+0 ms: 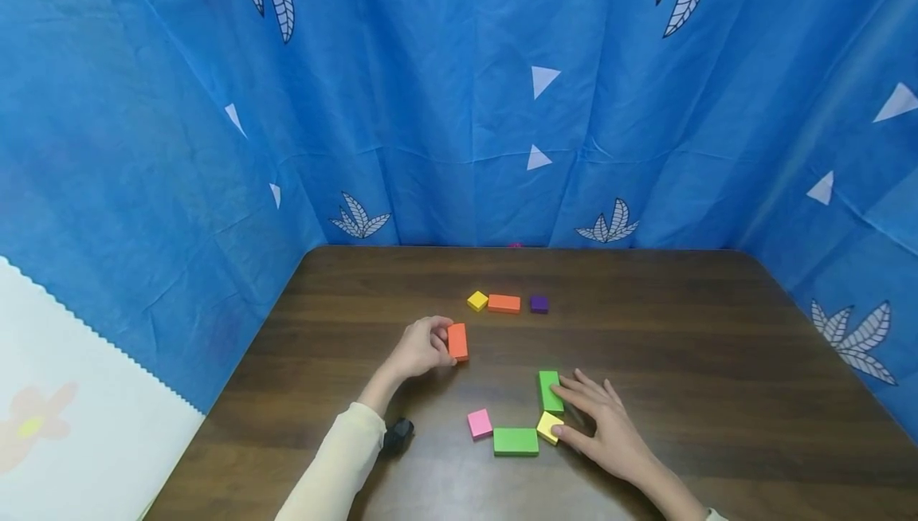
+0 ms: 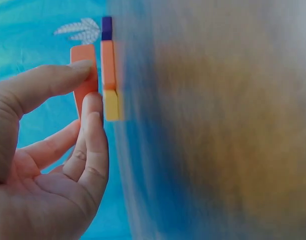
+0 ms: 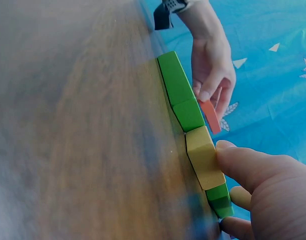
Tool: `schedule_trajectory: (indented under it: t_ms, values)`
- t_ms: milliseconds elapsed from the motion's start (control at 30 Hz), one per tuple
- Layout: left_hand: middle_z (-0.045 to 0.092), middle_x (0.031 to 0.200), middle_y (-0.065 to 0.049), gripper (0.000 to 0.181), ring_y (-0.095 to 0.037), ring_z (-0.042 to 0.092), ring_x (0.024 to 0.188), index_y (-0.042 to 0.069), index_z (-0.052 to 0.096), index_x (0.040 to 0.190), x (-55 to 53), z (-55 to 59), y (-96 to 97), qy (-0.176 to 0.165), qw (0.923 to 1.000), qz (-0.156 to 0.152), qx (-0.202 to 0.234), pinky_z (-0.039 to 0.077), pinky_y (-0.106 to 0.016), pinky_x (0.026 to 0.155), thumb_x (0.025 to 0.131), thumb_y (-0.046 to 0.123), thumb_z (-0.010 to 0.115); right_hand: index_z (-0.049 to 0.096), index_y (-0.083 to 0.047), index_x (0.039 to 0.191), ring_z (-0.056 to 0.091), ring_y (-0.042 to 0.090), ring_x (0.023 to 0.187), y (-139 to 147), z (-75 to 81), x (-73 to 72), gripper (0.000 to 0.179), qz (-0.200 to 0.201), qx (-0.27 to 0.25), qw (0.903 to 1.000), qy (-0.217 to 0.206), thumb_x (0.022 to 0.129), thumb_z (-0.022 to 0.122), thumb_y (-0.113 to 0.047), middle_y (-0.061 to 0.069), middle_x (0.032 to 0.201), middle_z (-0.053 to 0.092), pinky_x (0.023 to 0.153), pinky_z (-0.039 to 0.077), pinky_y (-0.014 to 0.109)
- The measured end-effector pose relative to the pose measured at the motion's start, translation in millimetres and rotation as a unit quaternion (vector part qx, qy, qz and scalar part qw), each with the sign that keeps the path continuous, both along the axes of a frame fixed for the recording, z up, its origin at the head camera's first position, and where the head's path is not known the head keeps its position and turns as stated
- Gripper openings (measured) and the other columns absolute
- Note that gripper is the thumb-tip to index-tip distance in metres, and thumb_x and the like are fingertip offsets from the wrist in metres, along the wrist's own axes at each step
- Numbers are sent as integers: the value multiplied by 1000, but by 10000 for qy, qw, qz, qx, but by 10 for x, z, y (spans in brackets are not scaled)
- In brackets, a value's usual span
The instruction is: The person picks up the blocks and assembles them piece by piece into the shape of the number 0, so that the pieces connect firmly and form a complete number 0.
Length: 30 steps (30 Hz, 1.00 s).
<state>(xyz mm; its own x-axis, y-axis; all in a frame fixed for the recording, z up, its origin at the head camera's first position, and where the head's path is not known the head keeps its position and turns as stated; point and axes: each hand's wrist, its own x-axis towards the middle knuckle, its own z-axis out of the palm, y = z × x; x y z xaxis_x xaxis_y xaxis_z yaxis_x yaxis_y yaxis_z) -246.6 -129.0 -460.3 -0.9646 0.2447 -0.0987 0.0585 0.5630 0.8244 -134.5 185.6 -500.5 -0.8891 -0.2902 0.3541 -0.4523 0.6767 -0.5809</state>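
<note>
My left hand (image 1: 418,350) pinches an orange rectangular block (image 1: 457,341) between thumb and fingers; in the left wrist view the thumb presses on the block's (image 2: 84,82) face. On the right, my right hand (image 1: 610,435) reaches over the table with its fingers spread. Its thumb touches a yellow block (image 3: 205,157), while the fingertips rest at a green block (image 1: 550,390) just behind. A second green block (image 1: 515,442) lies lengthwise, its right end at the yellow block's corner. At its left end sits a pink block (image 1: 480,424).
Farther back on the brown wooden table (image 1: 645,330) lie another yellow block (image 1: 477,300), another orange block (image 1: 504,304) and a purple block (image 1: 539,304). A black object (image 1: 398,435) shows beside the left sleeve (image 1: 337,457). Blue patterned cloth (image 1: 445,91) hangs behind the table.
</note>
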Motion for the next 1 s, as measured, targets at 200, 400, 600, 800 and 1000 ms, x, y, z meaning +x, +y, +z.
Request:
schedule_trajectory:
  t_ms: [200, 400, 600, 800, 1000]
  values:
    - [56, 97, -9, 62, -14, 59, 70, 0, 56, 129, 215, 13, 60, 70, 9993, -369, -49, 54, -26, 65, 72, -1, 81, 67, -14, 125, 43, 46, 133, 0, 8, 2, 53, 1, -5, 10000, 11, 77, 81, -33, 13, 134, 62, 103, 22, 75]
    - [56, 95, -8, 62, -13, 60, 68, -1, 57, 128, 364, -24, 118, 1, 9981, -618, 26, 52, -24, 61, 71, -4, 81, 67, -14, 125, 44, 46, 133, 0, 12, 2, 53, 5, 2, 10000, 14, 78, 81, -33, 12, 134, 62, 103, 22, 74]
    - [56, 93, -8, 61, -12, 60, 65, -2, 57, 127, 431, -75, 155, -173, 9972, -727, 71, 52, -24, 57, 70, -5, 81, 66, -14, 125, 44, 46, 133, 1, 25, 4, 53, 22, 13, 10000, 1, 78, 80, -34, 12, 134, 62, 103, 22, 75]
    - [57, 91, -9, 61, -13, 60, 63, -3, 56, 126, 443, -100, 176, -210, 9964, -811, 120, 53, -25, 54, 70, -5, 81, 66, -15, 126, 43, 46, 133, 5, 32, 7, 53, 28, 21, 10000, -29, 78, 80, -33, 12, 134, 61, 104, 22, 74]
    - [56, 88, -6, 62, -11, 60, 62, -3, 57, 127, 460, -109, 192, -186, 9952, -962, 38, 53, -24, 54, 70, -5, 81, 66, -15, 126, 43, 45, 133, 8, 41, 5, 53, 26, 33, 10000, -82, 78, 80, -34, 12, 134, 61, 103, 22, 74]
